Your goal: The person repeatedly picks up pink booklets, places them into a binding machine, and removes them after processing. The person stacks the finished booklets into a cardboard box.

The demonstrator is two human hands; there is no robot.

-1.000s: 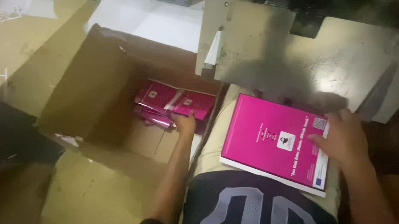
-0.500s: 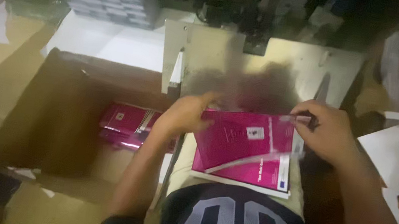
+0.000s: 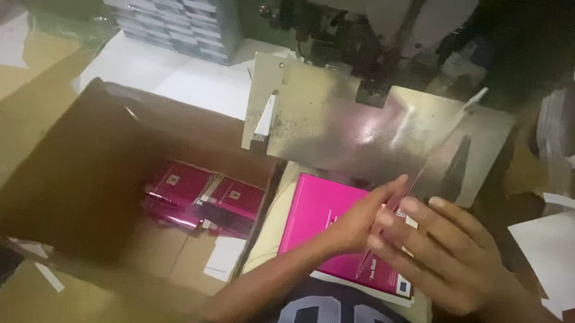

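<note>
Both hands raised over the lap: right hand with fingers spread, left hand pinching the edge of a thin pink sheet held upright and edge-on between them. Beneath, stack of pink booklets lying on the lap, no longer pressed flat as half a second ago. Ahead, grey metal plate of a dim machine. To the left, open cardboard box on the floor holding wrapped pink bundles. White paper scraps scattered at right.

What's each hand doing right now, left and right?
Left hand: closed on the upright pink booklet.
Right hand: fingers spread, flat against that booklet.
</note>
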